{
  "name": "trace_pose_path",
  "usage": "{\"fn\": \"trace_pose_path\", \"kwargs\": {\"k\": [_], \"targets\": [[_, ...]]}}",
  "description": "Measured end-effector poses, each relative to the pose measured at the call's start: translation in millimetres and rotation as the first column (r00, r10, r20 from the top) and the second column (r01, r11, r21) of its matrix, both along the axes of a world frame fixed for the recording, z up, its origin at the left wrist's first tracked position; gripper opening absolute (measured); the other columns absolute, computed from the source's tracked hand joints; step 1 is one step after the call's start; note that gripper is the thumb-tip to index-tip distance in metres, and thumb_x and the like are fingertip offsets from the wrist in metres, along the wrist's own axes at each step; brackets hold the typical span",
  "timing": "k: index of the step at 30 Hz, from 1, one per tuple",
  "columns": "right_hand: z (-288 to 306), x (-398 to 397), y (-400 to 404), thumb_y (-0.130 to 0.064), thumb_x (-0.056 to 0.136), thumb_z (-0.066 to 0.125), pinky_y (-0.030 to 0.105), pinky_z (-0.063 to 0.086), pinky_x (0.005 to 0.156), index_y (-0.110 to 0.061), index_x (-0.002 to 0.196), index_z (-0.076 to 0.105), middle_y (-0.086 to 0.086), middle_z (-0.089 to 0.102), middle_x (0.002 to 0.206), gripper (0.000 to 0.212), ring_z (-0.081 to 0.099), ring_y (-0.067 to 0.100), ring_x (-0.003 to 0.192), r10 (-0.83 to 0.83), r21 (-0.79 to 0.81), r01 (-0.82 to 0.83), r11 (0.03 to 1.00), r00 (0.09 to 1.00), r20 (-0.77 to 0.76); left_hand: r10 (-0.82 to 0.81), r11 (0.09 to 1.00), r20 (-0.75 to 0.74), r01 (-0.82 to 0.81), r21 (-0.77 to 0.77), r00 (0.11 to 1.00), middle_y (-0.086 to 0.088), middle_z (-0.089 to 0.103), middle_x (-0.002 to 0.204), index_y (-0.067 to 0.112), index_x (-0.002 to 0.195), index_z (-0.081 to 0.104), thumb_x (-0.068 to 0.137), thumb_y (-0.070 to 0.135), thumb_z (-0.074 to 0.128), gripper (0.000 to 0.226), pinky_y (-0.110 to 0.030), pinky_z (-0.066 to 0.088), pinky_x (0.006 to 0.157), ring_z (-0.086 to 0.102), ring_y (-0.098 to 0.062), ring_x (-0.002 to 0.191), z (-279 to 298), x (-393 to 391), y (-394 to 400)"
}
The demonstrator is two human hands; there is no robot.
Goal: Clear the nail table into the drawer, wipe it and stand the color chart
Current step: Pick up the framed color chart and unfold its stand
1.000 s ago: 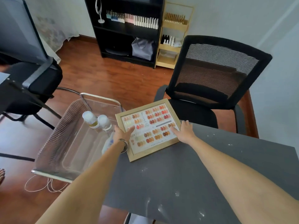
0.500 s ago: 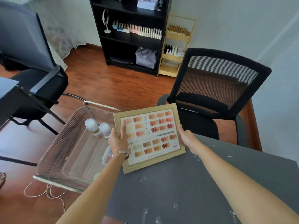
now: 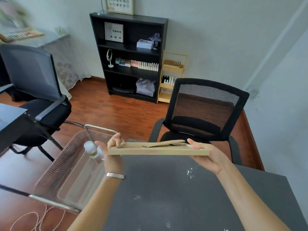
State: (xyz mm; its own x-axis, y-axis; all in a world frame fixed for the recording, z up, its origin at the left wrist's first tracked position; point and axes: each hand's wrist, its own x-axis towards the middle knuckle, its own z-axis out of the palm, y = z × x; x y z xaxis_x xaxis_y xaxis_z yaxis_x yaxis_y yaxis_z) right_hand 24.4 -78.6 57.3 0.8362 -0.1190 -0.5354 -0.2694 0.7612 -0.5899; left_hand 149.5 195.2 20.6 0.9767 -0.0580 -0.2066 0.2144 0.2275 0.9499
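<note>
Head view: left hand (image 3: 112, 148), right hand (image 3: 210, 155) each clamp color chart (image 3: 158, 150) ends, edge-on above table (image 3: 175, 189).

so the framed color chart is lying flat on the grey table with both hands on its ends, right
Not quite. The head view shows the framed color chart lifted clear of the grey table, held edge-on in the air. The left hand and right hand do grip its two ends.

Wearing a thin silver bracelet (image 3: 115, 176) around the left wrist; both forearms showing bare, no sleeves, left hand (image 3: 112, 151) and right hand (image 3: 209, 156) ungloved.
</note>
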Motion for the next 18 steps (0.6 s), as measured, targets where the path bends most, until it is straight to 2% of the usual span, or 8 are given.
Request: {"fn": "trace_pose_path", "kwargs": {"k": [1, 3, 6, 10, 12, 14, 16, 18], "targets": [[-3.0, -7.9, 0.1, 0.006, 0.086, 0.051, 0.033, 0.06, 0.078, -0.011, 0.148, 0.034, 0.017, 0.051, 0.144, 0.067, 0.07, 0.028, 0.105, 0.051, -0.088, -0.05, 0.995, 0.999, 0.016, -0.134, 0.972, -0.068, 0.118, -0.204, 0.989, 0.011, 0.066, 0.07, 0.018, 0.069, 0.047, 0.099, 0.049, 0.035, 0.044, -0.016, 0.045, 0.071, 0.062, -0.002, 0.069, 0.2, 0.4, 4.8], [-9.3, -24.1, 2.7, 0.008, 0.086, 0.051, 0.033, 0.06, 0.076, -0.03, 0.147, 0.036, 0.01, 0.061, 0.135, 0.074, 0.068, 0.028, 0.11, 0.135, -0.244, -0.12, 0.962, 0.99, 0.045, -0.363, 0.801, -0.109, 0.25, -0.544, 0.925, -0.002, 0.069, 0.1, 0.017, 0.09, 0.06, 0.091, 0.053, 0.047, 0.038, -0.033, 0.051, 0.073, 0.066, -0.018, 0.084, 4.6, 2.0, 18.1], [-13.0, -41.0, 5.7, 0.006, 0.084, 0.055, 0.039, 0.06, 0.077, -0.042, 0.146, 0.034, 0.009, 0.063, 0.134, 0.081, 0.063, 0.035, 0.118, 0.156, -0.261, -0.13, 0.957, 0.984, 0.082, -0.541, 0.746, -0.146, 0.393, -0.538, 0.828, -0.002, 0.064, 0.129, 0.026, 0.131, 0.058, 0.091, 0.031, 0.053, 0.04, -0.038, 0.06, 0.075, 0.068, -0.021, 0.098, 5.2, 4.0, 32.0], [-10.7, -49.1, 0.7, -0.007, 0.088, 0.066, 0.044, 0.057, 0.084, -0.055, 0.144, 0.025, 0.001, 0.057, 0.141, 0.085, 0.058, 0.033, 0.124, 0.288, -0.341, -0.259, 0.904, 0.957, 0.037, -0.665, 0.723, -0.176, 0.567, -0.395, 0.726, 0.003, 0.061, 0.134, 0.036, 0.137, 0.05, 0.095, 0.013, 0.049, 0.047, -0.028, 0.061, 0.067, 0.069, -0.015, 0.085, 7.7, 8.1, 35.8], [-11.1, -43.0, -1.0, -0.028, 0.084, 0.074, 0.045, 0.041, 0.109, -0.058, 0.146, 0.013, -0.006, 0.034, 0.157, 0.093, 0.039, 0.024, 0.142, 0.363, -0.612, -0.379, 0.694, 0.918, -0.157, -0.679, 0.718, -0.184, 0.59, -0.369, 0.71, 0.003, 0.064, 0.128, 0.035, 0.138, 0.049, 0.095, 0.01, 0.049, 0.05, -0.026, 0.06, 0.061, 0.07, -0.015, 0.076, 6.8, 4.2, 33.4], [-13.7, -30.7, -2.1, -0.046, 0.082, 0.072, 0.05, 0.013, 0.12, -0.058, 0.147, 0.004, -0.003, -0.006, 0.165, 0.095, -0.006, 0.023, 0.152, 0.311, -0.827, -0.467, 0.313, 0.873, -0.376, -0.69, 0.708, -0.19, 0.596, -0.38, 0.699, 0.001, 0.065, 0.127, 0.035, 0.138, 0.049, 0.093, 0.01, 0.051, 0.052, -0.026, 0.06, 0.061, 0.071, -0.016, 0.077, 2.0, -1.2, 31.9], [-18.1, -16.3, -5.1, -0.055, 0.082, 0.067, 0.058, 0.002, 0.12, -0.054, 0.149, 0.004, 0.006, -0.024, 0.161, 0.091, -0.027, 0.026, 0.147, 0.282, -0.864, -0.502, 0.043, 0.835, -0.472, -0.707, 0.689, -0.183, 0.608, -0.394, 0.683, -0.001, 0.062, 0.13, 0.036, 0.138, 0.048, 0.092, 0.01, 0.052, 0.053, -0.028, 0.061, 0.062, 0.072, -0.018, 0.08, -3.4, -5.8, 32.4], [-21.6, -4.3, -11.1, -0.063, 0.082, 0.06, 0.061, 0.001, 0.119, -0.047, 0.151, 0.008, 0.01, -0.021, 0.162, 0.088, -0.026, 0.03, 0.147, 0.301, -0.832, -0.544, -0.112, 0.779, -0.55, -0.734, 0.659, -0.167, 0.63, -0.411, 0.658, -0.003, 0.059, 0.134, 0.036, 0.139, 0.047, 0.093, 0.01, 0.051, 0.054, -0.031, 0.061, 0.064, 0.072, -0.021, 0.084, -7.0, -7.3, 35.1]]}}
